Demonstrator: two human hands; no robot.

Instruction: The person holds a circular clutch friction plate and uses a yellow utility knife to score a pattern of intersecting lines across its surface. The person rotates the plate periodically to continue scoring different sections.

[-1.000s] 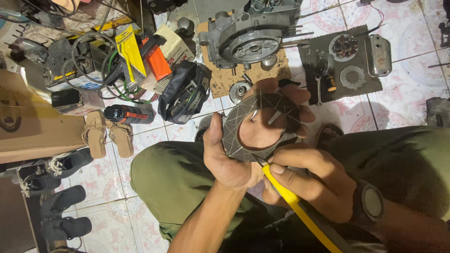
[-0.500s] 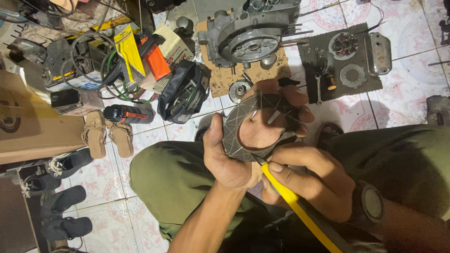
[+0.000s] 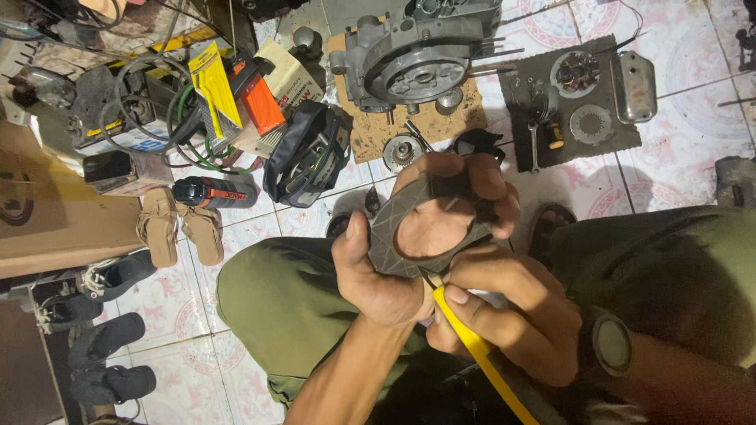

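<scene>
While the left hand wraps around a grey gasket-like ring, its thumb lies along the near left side of the ring and its fingers curl over the far rim, so the grip is closed firmly on the piece. Through the round opening of the ring the palm shows. Just below, the right hand is clenched on a yellow-handled tool, with thumb and forefinger pinching the handle close to its tip; the tip meets the lower edge of the ring, though the exact contact point is hidden by the fingers. A dark watch sits on the right wrist. Both hands hover above the person's lap, between knees in olive-green trousers.

Farther out, on the tiled floor, a grey engine casing rests on a piece of brown cardboard. To its right a dark mat carries small metal parts. To the left lie a black pouch, an orange box, a yellow packet, and a pair of tan sandals.
</scene>
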